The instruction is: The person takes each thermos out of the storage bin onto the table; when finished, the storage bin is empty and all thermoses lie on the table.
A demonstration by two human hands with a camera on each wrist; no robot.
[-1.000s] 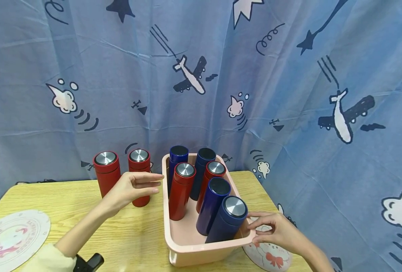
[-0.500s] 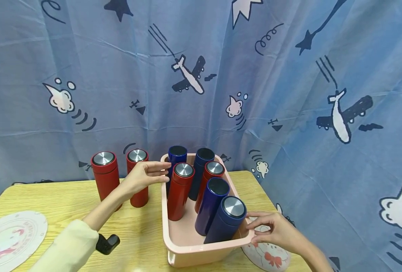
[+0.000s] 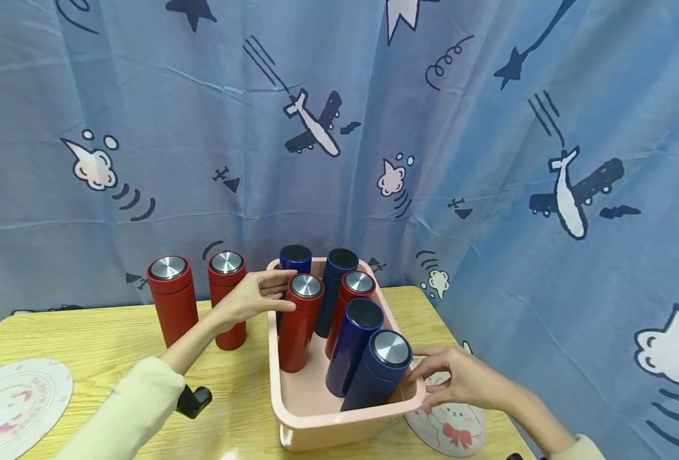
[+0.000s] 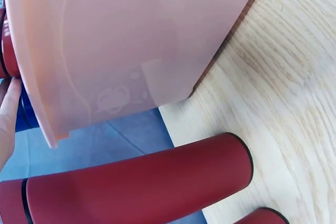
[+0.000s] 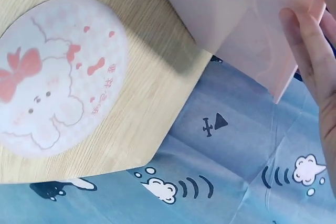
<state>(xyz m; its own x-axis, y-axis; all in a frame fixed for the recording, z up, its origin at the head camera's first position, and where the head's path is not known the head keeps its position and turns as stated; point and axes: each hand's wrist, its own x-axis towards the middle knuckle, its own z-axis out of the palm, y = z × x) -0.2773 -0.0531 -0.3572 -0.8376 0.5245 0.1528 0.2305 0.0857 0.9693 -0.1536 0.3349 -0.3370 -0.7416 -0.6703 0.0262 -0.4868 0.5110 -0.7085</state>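
A pink plastic bin [image 3: 305, 421] holds several upright thermos flasks. My left hand [image 3: 253, 295] reaches over the bin's left rim with its fingers extended. The thumb is right at a red flask [image 3: 300, 332] with a silver lid, and the fingers overlap the blue flask [image 3: 296, 255] behind it. In the left wrist view, fingertips show beside the red flask [image 4: 9, 51]. My right hand [image 3: 460, 381] pinches the bin's right front corner, fingers over the rim and thumb outside. Nearest that hand, a navy flask [image 3: 376, 377] leans beside a glossy blue flask [image 3: 353, 354].
Two red flasks, one at far left [image 3: 172, 303] and one closer to the bin [image 3: 224, 281], stand on the wooden table [image 3: 224, 396]. Round printed mats lie at left [image 3: 40, 383] and beneath the right hand [image 3: 471, 421]. A blue curtain [image 3: 201, 128] hangs behind.
My left hand has moved right, from outside the bin's left rim to the red flask inside. The right hand keeps its hold on the bin's corner. The view has shifted slightly.
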